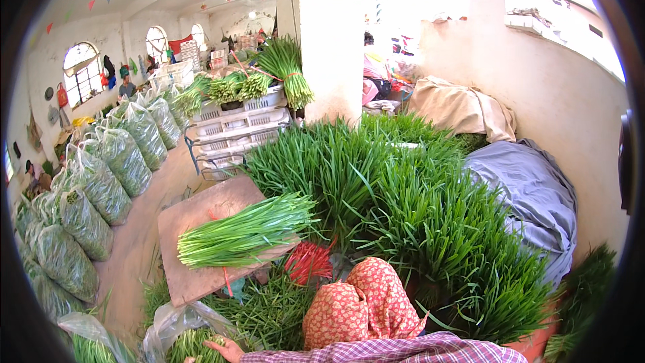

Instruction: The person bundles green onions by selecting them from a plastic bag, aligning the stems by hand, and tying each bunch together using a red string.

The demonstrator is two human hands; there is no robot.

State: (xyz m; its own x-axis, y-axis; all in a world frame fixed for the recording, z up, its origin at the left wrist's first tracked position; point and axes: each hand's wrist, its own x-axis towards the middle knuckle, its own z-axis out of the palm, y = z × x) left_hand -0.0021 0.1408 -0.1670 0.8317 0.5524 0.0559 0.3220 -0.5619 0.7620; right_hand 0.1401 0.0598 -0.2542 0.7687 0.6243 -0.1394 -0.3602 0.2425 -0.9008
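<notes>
At the bottom edge my right hand (225,350) lies against a bundle of garlic chives (189,345), its cut ends facing up, inside a clear plastic bag (174,318). Only a fingertip of my left hand (189,359) shows beside that bundle; the rest is cut off by the frame. Ahead of the hands, a loose bunch of garlic chives (242,232) rests on a tilted wooden board (189,282), with a red tie (227,281) under it. More red ties (308,262) lie in a heap near my knees (347,307).
Upright garlic chives (393,186) crowd the front and right. Loose trimmings (282,302) cover the floor beside me. White plastic crates (242,136) carry tied bundles (232,87). Filled clear bags (85,222) line the left; a grey cloth (529,201) covers a pile. People (127,88) sit farther back.
</notes>
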